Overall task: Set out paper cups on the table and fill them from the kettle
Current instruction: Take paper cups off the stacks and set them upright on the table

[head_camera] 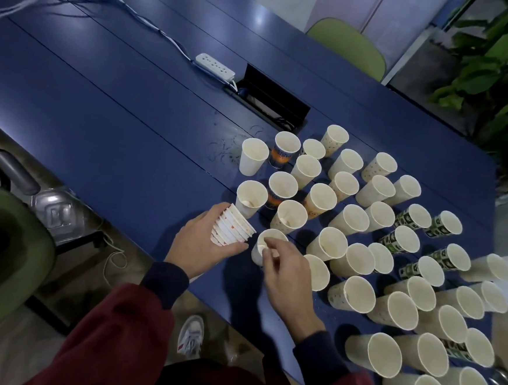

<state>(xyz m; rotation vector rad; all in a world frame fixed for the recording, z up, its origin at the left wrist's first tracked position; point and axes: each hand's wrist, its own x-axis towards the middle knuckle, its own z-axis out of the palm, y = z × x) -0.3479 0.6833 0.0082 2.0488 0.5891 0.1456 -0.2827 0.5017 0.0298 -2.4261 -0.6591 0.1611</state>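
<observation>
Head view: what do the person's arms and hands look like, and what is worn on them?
Both the left hand and the right hand are bare: no gloves, rings or watch show. The sleeves are dark red and loose, ending in close-fitting navy cuffs at the wrists.

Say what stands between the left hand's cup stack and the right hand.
One upright paper cup, its rim pinched by the right hand, on the blue table; head view.
</observation>
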